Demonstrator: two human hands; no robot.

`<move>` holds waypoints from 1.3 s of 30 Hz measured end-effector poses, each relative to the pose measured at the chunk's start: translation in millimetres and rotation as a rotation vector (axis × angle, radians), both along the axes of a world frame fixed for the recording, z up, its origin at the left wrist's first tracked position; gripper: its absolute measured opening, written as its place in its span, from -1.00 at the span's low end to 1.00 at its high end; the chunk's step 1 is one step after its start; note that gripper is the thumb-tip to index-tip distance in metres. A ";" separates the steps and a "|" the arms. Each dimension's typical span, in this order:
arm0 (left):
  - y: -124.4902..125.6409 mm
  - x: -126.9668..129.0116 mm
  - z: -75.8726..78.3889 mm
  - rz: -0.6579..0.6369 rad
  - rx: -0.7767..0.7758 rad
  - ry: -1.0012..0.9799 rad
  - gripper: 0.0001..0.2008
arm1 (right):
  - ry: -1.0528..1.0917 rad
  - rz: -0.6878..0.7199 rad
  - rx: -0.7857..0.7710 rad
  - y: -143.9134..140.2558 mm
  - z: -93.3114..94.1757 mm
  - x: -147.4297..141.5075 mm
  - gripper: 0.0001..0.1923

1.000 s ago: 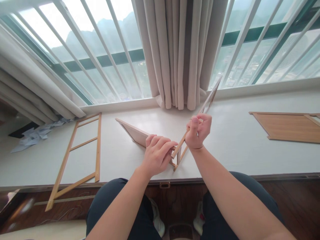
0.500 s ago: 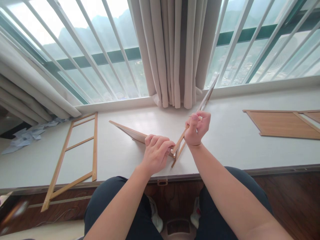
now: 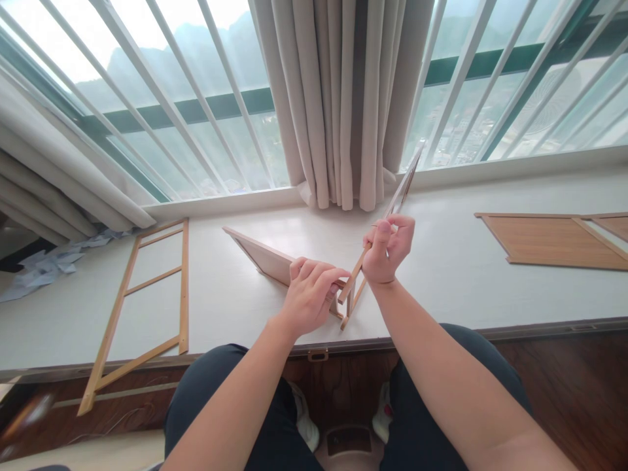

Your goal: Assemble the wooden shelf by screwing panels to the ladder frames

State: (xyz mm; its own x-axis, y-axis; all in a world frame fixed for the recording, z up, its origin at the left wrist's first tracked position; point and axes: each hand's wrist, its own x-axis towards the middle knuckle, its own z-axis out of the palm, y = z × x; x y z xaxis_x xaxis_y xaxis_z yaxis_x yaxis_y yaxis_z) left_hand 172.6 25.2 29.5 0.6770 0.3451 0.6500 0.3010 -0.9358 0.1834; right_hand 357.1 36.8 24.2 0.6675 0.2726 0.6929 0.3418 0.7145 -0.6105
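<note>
Two thin wooden frame pieces stand on edge on the white sill, meeting in a V near its front edge. My left hand grips the top edge of the left panel, close to the joint. My right hand is closed around the upper rail of the right frame, which slants away toward the window. A thin pin-like tip seems to poke out by the right thumb, too small to name.
A ladder-like wooden frame lies flat at the left, overhanging the sill's front edge. Flat wooden panels lie at the right. Curtains hang behind; crumpled paper sits far left. My knees are below.
Both hands keep their grip on the two pieces. The view has shifted slightly, and the hands sit a little higher in the picture.
</note>
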 end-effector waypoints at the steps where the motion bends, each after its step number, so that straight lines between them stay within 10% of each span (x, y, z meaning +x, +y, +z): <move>1: 0.0 -0.2 -0.8 0.000 -0.008 0.005 -0.71 | 0.000 0.001 -0.001 0.2 -0.3 0.2 -0.68; 13: 0.1 1.2 6.6 -0.021 -0.090 0.054 -0.62 | 0.004 -0.016 0.005 -3.0 2.9 1.0 -0.69; 18: -0.9 0.5 10.5 -0.091 -0.119 0.057 -0.09 | -0.010 0.001 0.021 -3.0 1.9 1.6 -0.72; 26: -8.0 7.0 8.1 -0.001 -0.039 0.033 -0.57 | -0.022 0.019 -0.024 -3.8 -2.1 3.7 -0.70; 39: -7.5 5.5 10.5 -0.026 -0.069 0.051 -0.58 | -0.039 0.116 -0.072 -61.3 9.5 4.4 -0.73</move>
State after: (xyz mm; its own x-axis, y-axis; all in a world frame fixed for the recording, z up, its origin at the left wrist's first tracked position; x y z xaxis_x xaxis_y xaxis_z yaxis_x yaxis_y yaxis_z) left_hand 178.1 17.6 40.0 0.7179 0.3702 0.5896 0.2876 -0.9290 0.2330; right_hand 361.6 -24.5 33.7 0.6017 0.3964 0.6934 0.2840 0.7053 -0.6496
